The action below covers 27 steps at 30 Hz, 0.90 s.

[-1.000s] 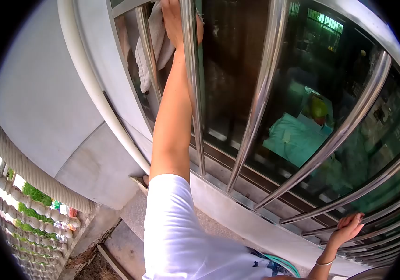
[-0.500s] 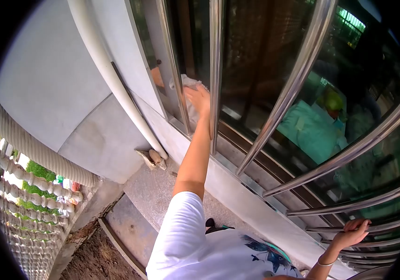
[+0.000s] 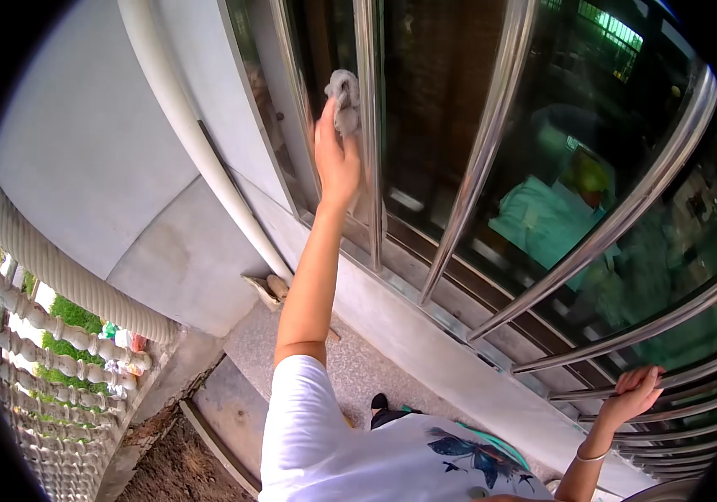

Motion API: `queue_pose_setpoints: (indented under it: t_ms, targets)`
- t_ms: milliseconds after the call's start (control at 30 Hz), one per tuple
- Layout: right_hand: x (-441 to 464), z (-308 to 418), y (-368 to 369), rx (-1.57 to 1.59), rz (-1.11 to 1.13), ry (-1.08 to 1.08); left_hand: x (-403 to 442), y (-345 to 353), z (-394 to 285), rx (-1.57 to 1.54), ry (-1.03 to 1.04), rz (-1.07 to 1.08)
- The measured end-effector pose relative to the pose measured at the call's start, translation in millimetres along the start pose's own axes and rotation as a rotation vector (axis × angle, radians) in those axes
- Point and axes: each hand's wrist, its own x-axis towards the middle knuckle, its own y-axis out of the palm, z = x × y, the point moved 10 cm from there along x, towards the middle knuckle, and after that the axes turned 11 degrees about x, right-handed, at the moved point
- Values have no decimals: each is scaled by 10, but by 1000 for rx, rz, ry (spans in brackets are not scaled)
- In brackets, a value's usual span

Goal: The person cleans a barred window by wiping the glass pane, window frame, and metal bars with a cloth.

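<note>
Reaching between the upright metal bars [image 3: 367, 167], my left hand [image 3: 337, 166] presses a crumpled grey cloth [image 3: 343, 92] against the dark window glass [image 3: 434, 109]. The cloth shows above and beside my fingertips; my palm side is hidden. Lower right, my right hand [image 3: 633, 396] is closed around one of the shiny bars [image 3: 576, 395] of the same window guard. A bracelet sits on that wrist. Behind the glass, or mirrored in it, a pale green shape [image 3: 538, 219] shows; I cannot tell which.
A white pipe [image 3: 178, 109] runs down the wall left of the window. Near its foot lie a brown object and a pale one [image 3: 264, 289]. A stone balustrade [image 3: 74, 368] stands at the left, with bare soil [image 3: 174, 464] below. My shoe [image 3: 378, 402] is on the speckled floor [image 3: 367, 356].
My left hand has moved up the glass with the cloth, which now shows above the fingers. My right hand stays on its bar. The view has shifted slightly.
</note>
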Motion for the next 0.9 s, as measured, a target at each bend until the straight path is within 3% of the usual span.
queue_pose_setpoints:
  t_ms: [100, 133, 167, 200, 333, 500, 567, 633, 733, 767, 800, 867, 900]
  targets:
    - [-2, -14, -19, 3, -28, 4, 787, 16, -452, -61, 269, -193]
    - [-3, -20, -12, -5, -32, -1, 1010, 70, -513, -163, 241, -187]
    - [-12, -1, 2, -6, -23, -7, 1370, 367, -324, -252, 26, 52]
    - [-17, 4, 14, -3, -16, -16, 1338, 508, -277, -510, 55, 57]
    - [-42, 7, -21, -8, -88, -49, 490, 666, 48, -12, 308, -4]
    - [-38, 14, -13, -16, -46, -62, -1228, 850, 1192, 146, 149, 361]
    - [-31, 14, 5, -4, -50, -38, -1462, 689, 1219, 136, 125, 387]
    - [-48, 34, 16, -9, -58, -31, -1428, 631, 1048, 321, 125, 492]
    - [-33, 1, 0, -14, -45, -22, -593, 322, 524, 342, 103, 190]
    - [-14, -10, -27, -14, -36, -29, -301, 182, 333, 233, 40, 18]
    - [0, -20, -50, -4, -11, -38, -64, 197, 400, -71, -194, -78]
    - [10, -32, -87, -12, -22, -30, 273, 132, -176, 169, 188, -310]
    - [13, -40, -118, -14, -48, -31, 375, 150, -252, 185, 280, -419]
